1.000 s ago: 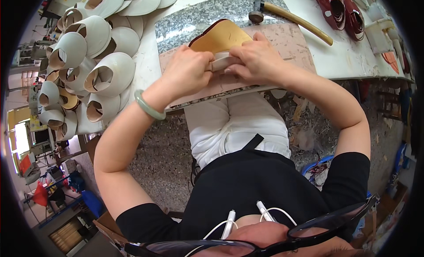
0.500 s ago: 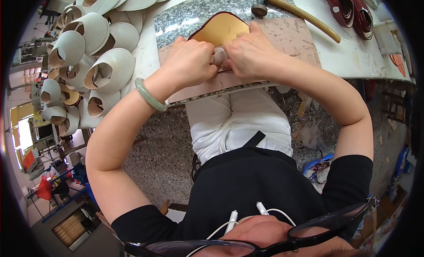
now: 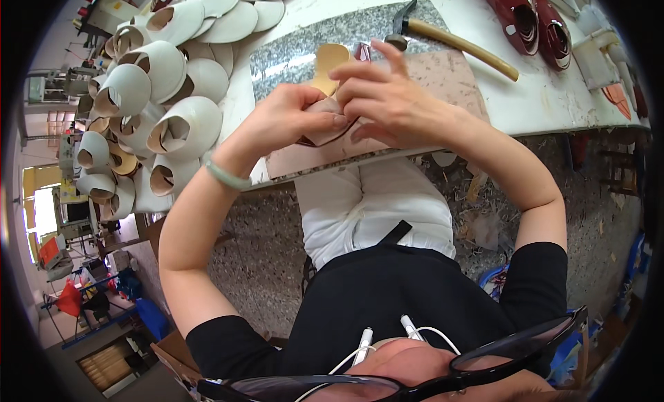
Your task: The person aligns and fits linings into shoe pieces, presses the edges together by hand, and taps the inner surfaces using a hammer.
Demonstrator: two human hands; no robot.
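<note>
Over the work board I hold a shoe upper (image 3: 330, 62) with a tan lining, a pale inner part and a dark red edge. My left hand (image 3: 294, 118) is closed on it, thumb on top of the pale part. My right hand (image 3: 401, 101) has its fingers apart, the fingertips right by the upper's right side; whether they touch it I cannot tell. Part of the upper is hidden behind both hands. Beneath lie a pinkish board (image 3: 453, 84) and a grey speckled slab (image 3: 283, 67).
Beyond my right hand a hammer (image 3: 463, 48) with a wooden handle rests across the slab. Many white shoe uppers (image 3: 187, 129) are stacked at the left. Dark red shoes (image 3: 519, 18) and a white container (image 3: 595, 63) stand at the right. Scraps (image 3: 484, 229) litter the floor.
The upper has been turned and drawn in, so less of its tan lining shows. My right hand has loosened from a closed grip and its fingers have spread. My left hand still grips.
</note>
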